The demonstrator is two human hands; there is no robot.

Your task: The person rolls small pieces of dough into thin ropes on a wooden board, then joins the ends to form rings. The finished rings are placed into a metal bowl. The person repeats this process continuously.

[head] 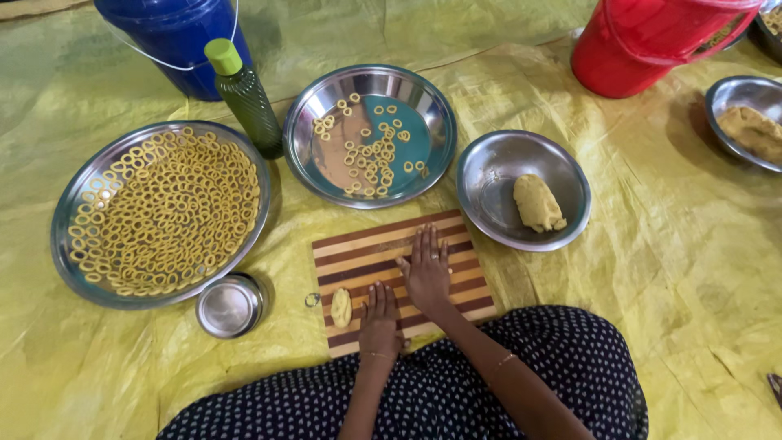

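Both hands lie flat on the striped wooden board point(456, 244) in front of the seated person's lap: the left hand point(380, 319) nearer the body, the right hand point(427, 273) just beyond it, fingers stretched out and palms down, gripping nothing. Whether a strand of dough sits under either palm I cannot tell. Just to the left of the left hand rests a small dough lump point(340, 307) on the board, with one lone ring point(313, 300) beside the board's edge and a little steel cup point(230, 305) further that way. Beyond the right hand and off to its right, a steel bowl point(497, 175) holds a fair dough mass point(537, 204) not yet shaped. Straight ahead, a steel plate point(407, 94) carries only a scattering of rings, while the big tray point(81, 183) far to the left is heaped nearly full. So a good deal looks done, with dough remaining. A green bottle point(246, 99) stands between tray and plate.
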